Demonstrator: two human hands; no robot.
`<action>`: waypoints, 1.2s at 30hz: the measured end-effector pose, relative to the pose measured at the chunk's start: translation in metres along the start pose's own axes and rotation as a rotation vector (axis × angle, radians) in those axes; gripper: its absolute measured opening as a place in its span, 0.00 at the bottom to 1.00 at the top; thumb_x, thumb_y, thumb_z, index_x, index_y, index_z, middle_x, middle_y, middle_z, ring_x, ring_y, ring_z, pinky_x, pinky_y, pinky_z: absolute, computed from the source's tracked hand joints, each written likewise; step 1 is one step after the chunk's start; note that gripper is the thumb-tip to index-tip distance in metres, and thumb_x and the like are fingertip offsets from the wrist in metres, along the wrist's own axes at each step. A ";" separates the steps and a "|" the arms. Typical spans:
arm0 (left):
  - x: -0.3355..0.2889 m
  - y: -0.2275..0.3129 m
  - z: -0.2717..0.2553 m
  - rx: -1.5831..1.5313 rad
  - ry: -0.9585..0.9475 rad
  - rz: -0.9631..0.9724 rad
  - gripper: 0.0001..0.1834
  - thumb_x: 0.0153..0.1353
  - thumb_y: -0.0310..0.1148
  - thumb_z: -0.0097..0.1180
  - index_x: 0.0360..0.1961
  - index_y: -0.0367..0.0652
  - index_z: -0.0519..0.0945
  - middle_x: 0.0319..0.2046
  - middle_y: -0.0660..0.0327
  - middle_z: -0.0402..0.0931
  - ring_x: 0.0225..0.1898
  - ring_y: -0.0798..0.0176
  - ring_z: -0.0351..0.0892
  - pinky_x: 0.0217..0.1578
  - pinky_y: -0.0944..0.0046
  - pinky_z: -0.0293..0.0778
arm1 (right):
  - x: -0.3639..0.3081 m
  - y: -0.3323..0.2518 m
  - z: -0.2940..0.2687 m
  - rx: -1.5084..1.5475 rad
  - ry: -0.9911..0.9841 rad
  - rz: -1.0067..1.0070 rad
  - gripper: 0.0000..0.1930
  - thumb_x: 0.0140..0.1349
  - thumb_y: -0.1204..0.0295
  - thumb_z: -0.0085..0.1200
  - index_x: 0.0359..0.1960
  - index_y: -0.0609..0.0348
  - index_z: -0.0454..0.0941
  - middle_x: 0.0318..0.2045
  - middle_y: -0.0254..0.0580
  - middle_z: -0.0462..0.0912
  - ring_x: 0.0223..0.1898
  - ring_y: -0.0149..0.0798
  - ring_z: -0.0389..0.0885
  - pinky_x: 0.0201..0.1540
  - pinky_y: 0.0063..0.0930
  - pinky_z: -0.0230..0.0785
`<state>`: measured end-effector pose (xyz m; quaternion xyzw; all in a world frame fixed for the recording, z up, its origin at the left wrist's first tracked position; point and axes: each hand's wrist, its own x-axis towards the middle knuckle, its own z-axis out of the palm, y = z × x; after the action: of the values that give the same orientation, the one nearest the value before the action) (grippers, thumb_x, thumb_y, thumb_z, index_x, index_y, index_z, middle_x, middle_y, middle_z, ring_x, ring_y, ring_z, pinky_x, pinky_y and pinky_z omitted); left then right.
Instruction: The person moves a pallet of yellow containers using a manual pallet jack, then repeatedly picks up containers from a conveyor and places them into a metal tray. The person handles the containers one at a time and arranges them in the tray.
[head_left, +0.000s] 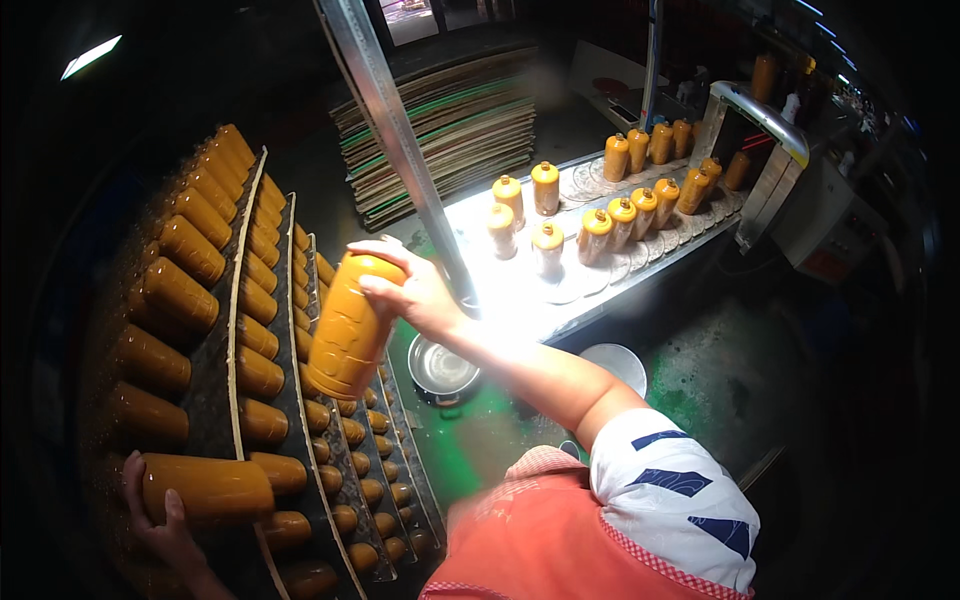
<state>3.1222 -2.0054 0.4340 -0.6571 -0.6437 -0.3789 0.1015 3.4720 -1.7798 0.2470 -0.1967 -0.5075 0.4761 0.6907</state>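
My right hand, at the end of my stretched arm, grips a glossy orange-brown bottle by its upper end. This bottle hangs tilted in front of the shelves, with raised shapes on its side; its neck cannot be seen. Lower left, my left hand is wrapped around another orange-brown bottle at the edge of a shelf. Whether that bottle rests on the shelf or is lifted, I cannot tell. Rows of similar bottles fill the tiered rack at the left.
A brightly lit conveyor carries several upright orange bottles toward a metal frame. A metal post rises between rack and conveyor. Stacked boards stand behind. A metal basin and a pale round lid-like object are below.
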 end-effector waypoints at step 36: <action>-0.275 0.271 0.729 -1.209 -1.763 -1.862 0.15 0.70 0.38 0.47 0.47 0.40 0.80 0.44 0.53 0.81 0.45 0.52 0.80 0.51 0.52 0.79 | -0.467 0.118 -0.482 0.654 0.719 0.396 0.26 0.69 0.44 0.41 0.57 0.45 0.77 0.55 0.67 0.74 0.52 0.72 0.76 0.46 0.65 0.78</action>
<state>3.6721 -1.8050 -0.1471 0.0417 -0.4274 0.0089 -0.9030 3.8317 -2.0226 -0.2787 -0.2139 -0.0165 0.6334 0.7435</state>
